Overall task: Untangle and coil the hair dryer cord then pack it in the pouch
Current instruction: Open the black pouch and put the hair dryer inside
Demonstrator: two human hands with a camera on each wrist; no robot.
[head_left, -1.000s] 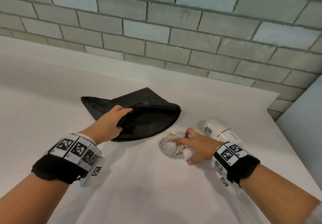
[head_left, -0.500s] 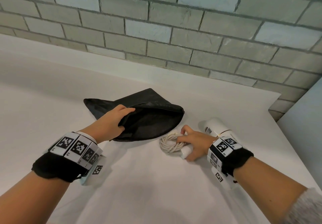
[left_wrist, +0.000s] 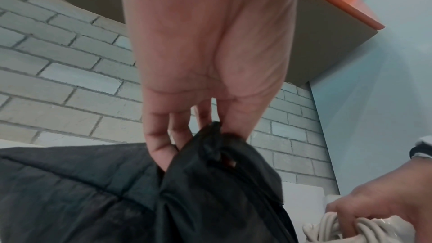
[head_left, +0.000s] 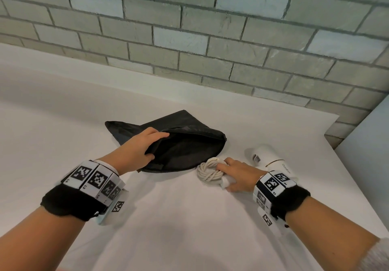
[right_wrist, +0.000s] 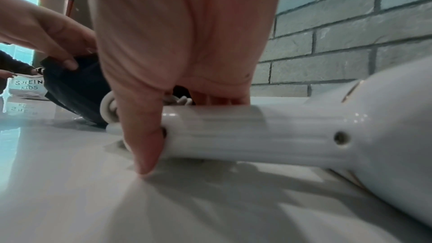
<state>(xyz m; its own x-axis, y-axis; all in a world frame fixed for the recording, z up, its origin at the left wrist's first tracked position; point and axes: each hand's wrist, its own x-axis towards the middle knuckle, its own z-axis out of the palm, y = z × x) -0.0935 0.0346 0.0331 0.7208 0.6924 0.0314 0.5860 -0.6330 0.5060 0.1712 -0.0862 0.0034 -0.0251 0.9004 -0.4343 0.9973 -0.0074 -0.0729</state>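
Observation:
A black fabric pouch (head_left: pixel 185 144) lies on the white counter (head_left: pixel 189 218), its mouth facing me. My left hand (head_left: pixel 145 150) pinches the pouch's upper rim (left_wrist: pixel 210 147) and holds the mouth open. To its right lies the white hair dryer (head_left: pixel 267 157), its handle (right_wrist: pixel 245 132) pointing left. The cream cord (head_left: pixel 208 171) is coiled in a bundle at the handle's end. My right hand (head_left: pixel 233 173) grips the handle end together with the coil (left_wrist: pixel 350 228), thumb down on the counter.
A grey brick wall (head_left: pixel 210 39) runs along the back of the counter. A pale panel (head_left: pixel 366 155) stands at the right edge. Far left in the right wrist view lies a white printed bag (right_wrist: pixel 28 84).
My right hand has closed round the coil and handle end and shifted them a little toward the pouch. My left hand has kept its hold on the pouch rim.

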